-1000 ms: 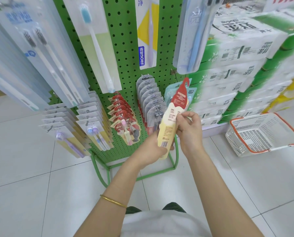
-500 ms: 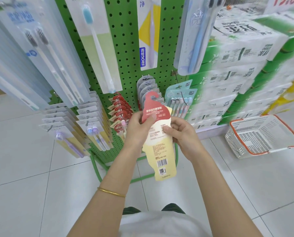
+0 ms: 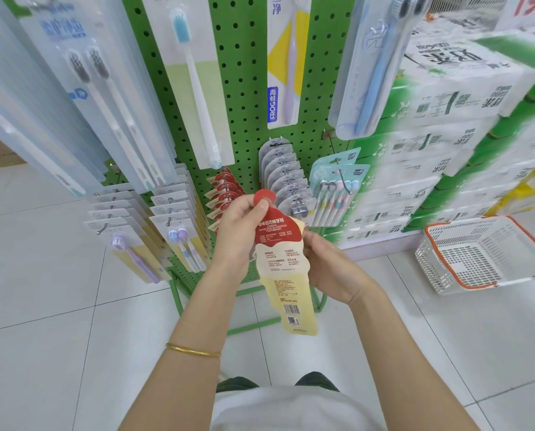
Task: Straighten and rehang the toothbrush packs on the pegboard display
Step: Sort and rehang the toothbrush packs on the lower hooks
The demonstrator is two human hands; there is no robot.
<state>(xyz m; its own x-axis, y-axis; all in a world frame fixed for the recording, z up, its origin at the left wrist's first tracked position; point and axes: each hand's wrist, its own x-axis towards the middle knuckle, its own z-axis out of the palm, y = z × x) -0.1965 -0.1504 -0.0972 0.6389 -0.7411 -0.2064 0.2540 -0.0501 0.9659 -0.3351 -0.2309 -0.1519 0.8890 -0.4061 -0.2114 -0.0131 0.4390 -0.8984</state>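
Shop floor, green pegboard (image 3: 247, 73): red-and-cream toothbrush pack (image 3: 283, 262) has swung left from the board's lower right edge to the red packs row (image 3: 225, 194), left hand (image 3: 241, 225) pinching its hang tab, right hand (image 3: 328, 262) gripping its side, likely ready to rehang.

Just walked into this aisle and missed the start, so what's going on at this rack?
A person at the green pegboard holds a red and cream toothbrush pack in both hands. The left hand pinches its red hanger tab; the right hand grips its right edge. The pack is on no hook, held in front of a row of matching red packs hanging low on the board.
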